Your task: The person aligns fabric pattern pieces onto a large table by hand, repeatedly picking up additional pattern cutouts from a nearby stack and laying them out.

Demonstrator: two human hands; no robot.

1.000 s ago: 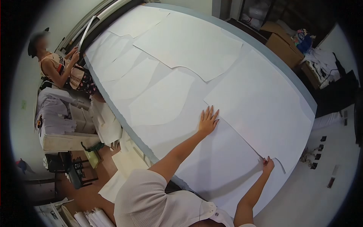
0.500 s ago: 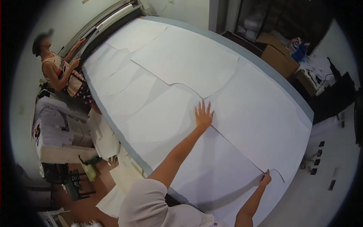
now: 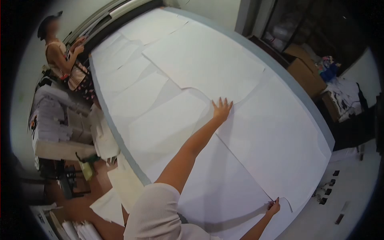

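Note:
Large flat white pattern pieces, of paper or thin card, lie spread over a long table covered in white. My left hand rests palm down with its fingers spread, where the upper pattern piece meets the nearer pattern piece. Down at the right, my right hand is closed in a pinch at the nearer piece's corner, beside its curved cut. A long straight edge of that piece runs between my two hands. Further flat pieces, such as the left pattern piece, lie beyond my left arm.
Another person stands at the table's far left, near a long roller bar. Stacked white material and a stool are at the left. A cardboard box and a cloth heap stand at the right.
The view has shifted. My left hand has slid up the sheet to the upper piece's tip. My right hand keeps its pinch at the corner. The other person's hands have come closer together.

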